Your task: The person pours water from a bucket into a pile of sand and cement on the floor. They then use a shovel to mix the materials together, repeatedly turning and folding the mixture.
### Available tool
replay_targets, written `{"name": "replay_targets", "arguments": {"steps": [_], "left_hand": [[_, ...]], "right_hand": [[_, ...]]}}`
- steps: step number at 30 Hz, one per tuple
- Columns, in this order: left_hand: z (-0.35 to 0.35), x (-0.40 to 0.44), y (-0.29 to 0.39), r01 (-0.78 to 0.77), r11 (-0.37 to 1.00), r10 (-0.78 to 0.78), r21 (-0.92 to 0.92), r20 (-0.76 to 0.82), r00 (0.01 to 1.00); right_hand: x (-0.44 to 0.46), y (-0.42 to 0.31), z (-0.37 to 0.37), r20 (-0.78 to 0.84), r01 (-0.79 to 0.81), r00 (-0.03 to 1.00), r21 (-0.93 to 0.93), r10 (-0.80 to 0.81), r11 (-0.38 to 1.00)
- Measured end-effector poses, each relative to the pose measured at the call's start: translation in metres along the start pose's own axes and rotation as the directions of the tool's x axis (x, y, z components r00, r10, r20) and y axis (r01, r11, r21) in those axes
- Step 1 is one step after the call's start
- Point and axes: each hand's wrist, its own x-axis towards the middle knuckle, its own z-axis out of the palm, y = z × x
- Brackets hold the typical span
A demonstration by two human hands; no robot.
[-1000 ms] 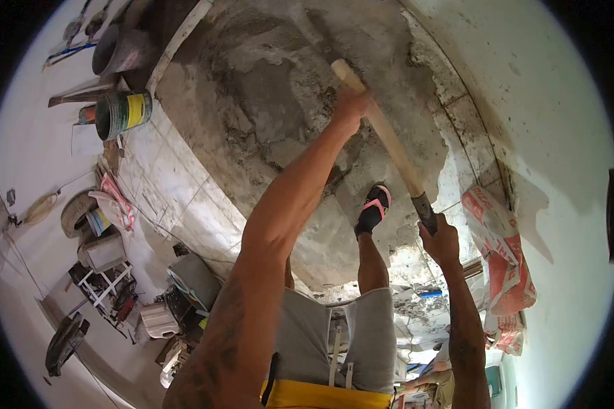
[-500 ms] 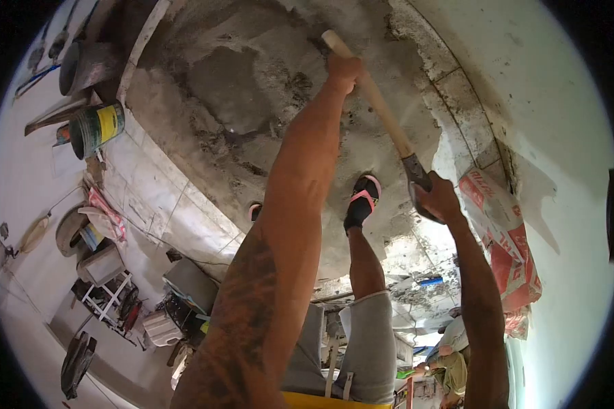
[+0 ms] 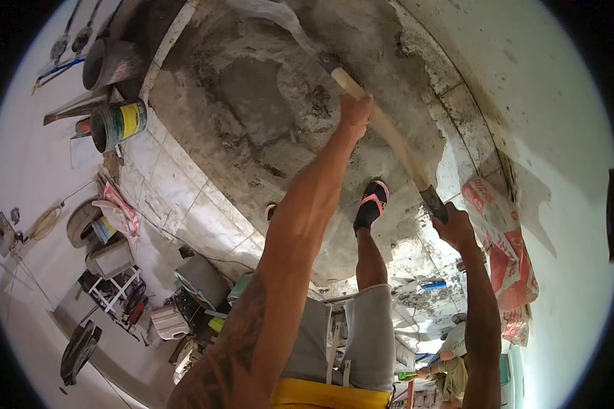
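Note:
A shovel (image 3: 389, 133) with a wooden shaft runs slantwise in front of me. My left hand (image 3: 356, 112) is closed around the shaft near the blade end. At the other end, my right hand (image 3: 454, 228) grips the dark metal handle. The shovel's grey blade (image 3: 280, 15) reaches the top of the view, over grey cement mix (image 3: 327, 102) spread across the floor. A darker wet patch (image 3: 258, 99) lies in the middle of the mix. My foot in a pink-strapped sandal (image 3: 372, 202) stands at the mix's near side.
Red and white sacks (image 3: 501, 238) lean along the right wall. Left of a low tiled edge (image 3: 198, 187) stand a bucket with a yellow label (image 3: 119, 125) and a dark bucket (image 3: 112, 65). Tools and containers clutter the lower left. Another person (image 3: 454, 375) is at the lower right.
The shovel's blade has come into sight at the top. My left hand has shifted down and slightly right, and my right hand has moved slightly down. The view has shifted a little.

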Motion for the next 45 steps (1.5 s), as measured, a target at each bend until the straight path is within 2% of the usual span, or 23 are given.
{"name": "replay_targets", "arguments": {"steps": [2,7,10,13,16,19,22,25,28,31,32,34,36,39,42,44,45], "left_hand": [[-0.003,-0.013,-0.002,0.001,1.0,-0.001,0.009,0.036,0.999],[-0.007,-0.068,0.009,0.018,0.998,-0.025,0.054,0.133,0.991],[-0.013,-0.08,-0.008,0.002,1.0,-0.003,0.026,0.05,0.999],[-0.022,-0.09,-0.017,-0.014,1.0,0.012,0.017,0.111,0.994],[-0.022,-0.117,-0.004,0.039,0.986,-0.05,0.16,0.068,0.996],[-0.033,-0.126,-0.008,0.007,0.991,-0.025,0.137,0.132,0.991],[-0.044,-0.129,-0.016,-0.021,0.979,0.019,0.201,0.011,1.0],[-0.056,-0.14,-0.008,-0.013,0.96,0.024,0.28,-0.036,0.999],[-0.079,-0.146,-0.007,-0.089,0.968,0.089,0.236,0.012,0.996],[-0.094,-0.157,0.006,-0.055,0.965,0.062,0.256,-0.018,0.998],[-0.103,-0.155,0.005,-0.07,0.954,0.077,0.29,-0.014,0.997],[-0.126,-0.148,0.0,-0.1,0.928,0.108,0.36,-0.003,0.994],[-0.145,-0.154,0.006,-0.096,0.947,0.1,0.308,0.001,0.995],[-0.17,-0.173,0.022,-0.039,0.97,0.046,0.242,-0.025,0.999],[-0.203,-0.181,0.035,-0.015,0.973,0.017,0.232,-0.006,1.0],[-0.225,-0.182,0.035,-0.008,0.974,0.009,0.227,-0.006,1.0],[-0.232,-0.183,0.034,0.002,0.976,0.003,0.216,-0.022,1.0]], "right_hand": [[-0.016,-0.008,-0.003,0.04,-0.07,0.997,-0.003,0.07,0.998],[-0.056,0.003,0.019,0.017,-0.081,0.997,0.018,0.081,0.997],[-0.08,-0.004,0.025,0.04,-0.123,0.992,0.029,0.121,0.992],[-0.102,-0.007,0.034,0.006,-0.089,0.996,0.075,0.089,0.993],[-0.12,-0.014,0.043,0.015,-0.121,0.993,0.077,0.12,0.99],[-0.133,-0.033,0.047,0.042,-0.151,0.988,0.114,0.147,0.982],[-0.146,-0.041,0.065,0.018,-0.104,0.995,0.193,0.102,0.976],[-0.152,-0.057,0.078,0.089,-0.148,0.987,0.227,0.131,0.963],[-0.155,-0.073,0.089,0.146,-0.172,0.979,0.21,0.143,0.962],[-0.16,-0.096,0.096,0.184,-0.183,0.973,0.258,0.138,0.949],[-0.162,-0.087,0.115,0.126,-0.1,0.99,0.256,0.07,0.962],[-0.166,-0.106,0.121,0.127,-0.111,0.989,0.266,0.08,0.957],[-0.171,-0.121,0.133,0.084,-0.062,0.996,0.299,0.038,0.952],[-0.178,-0.146,0.151,0.065,-0.058,0.997,0.283,0.042,0.957],[-0.185,-0.176,0.176,0.09,-0.136,0.989,0.238,0.118,0.962],[-0.188,-0.18,0.216,-0.229,0.143,0.967,0.138,-0.109,0.98],[-0.192,-0.195,0.218,-0.218,0.122,0.972,0.13,-0.091,0.984]]}}
